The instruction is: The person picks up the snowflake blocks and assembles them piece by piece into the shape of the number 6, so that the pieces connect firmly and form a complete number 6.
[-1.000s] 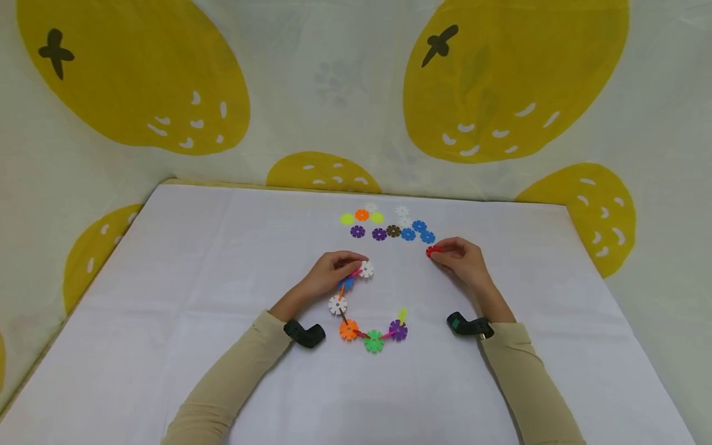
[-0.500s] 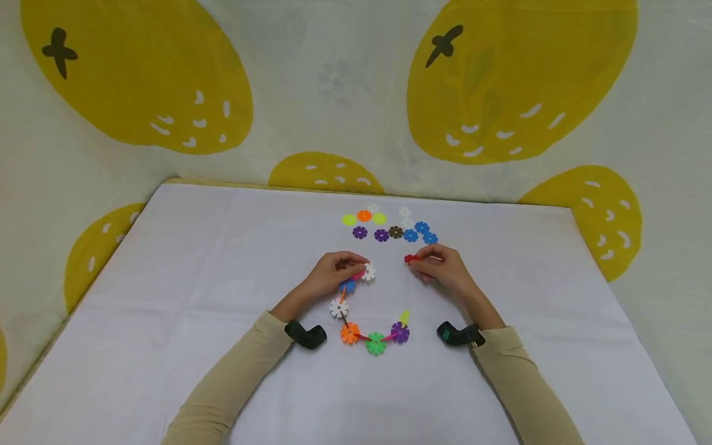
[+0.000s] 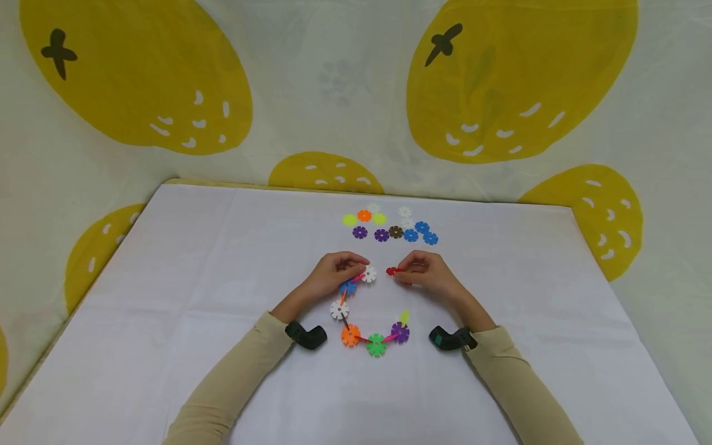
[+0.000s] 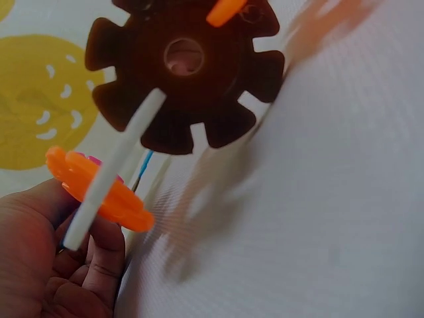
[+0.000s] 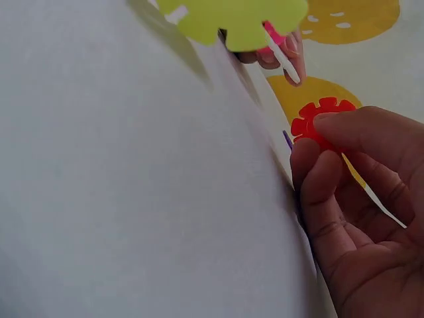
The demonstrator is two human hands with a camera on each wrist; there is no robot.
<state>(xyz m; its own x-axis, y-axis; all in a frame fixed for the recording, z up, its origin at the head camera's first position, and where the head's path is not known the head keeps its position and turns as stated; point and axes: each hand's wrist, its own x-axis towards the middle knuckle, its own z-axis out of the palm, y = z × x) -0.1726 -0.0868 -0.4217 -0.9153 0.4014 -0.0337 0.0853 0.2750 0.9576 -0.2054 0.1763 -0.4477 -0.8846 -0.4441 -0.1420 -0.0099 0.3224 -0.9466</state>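
In the head view my left hand (image 3: 334, 275) pinches the upper end of a curved chain of interlocking plastic snowflake discs, where a pink disc (image 3: 358, 278) meets a white disc (image 3: 369, 274). From there the chain bends through a blue disc (image 3: 348, 287), an orange disc (image 3: 350, 335), a green disc (image 3: 376, 345) and a purple disc (image 3: 400, 333) to a yellow-green disc (image 3: 405, 317). My right hand (image 3: 428, 273) pinches a red snowflake disc (image 5: 324, 116) between thumb and fingers, a short gap right of the white one. The left fingertips are partly hidden behind an orange disc (image 4: 103, 189) in the left wrist view.
Loose snowflake discs lie beyond the hands on the white tablecloth (image 3: 250, 383): several colours, among them a brown disc (image 3: 395, 232), an orange disc (image 3: 364, 216) and a blue disc (image 3: 431, 238). A fruit-print curtain (image 3: 334, 93) hangs behind the table.
My right hand has carried the red disc leftward and nearer to me, from beside the loose blue discs to close by the chain's white end disc. The left hand has stayed nearly still.
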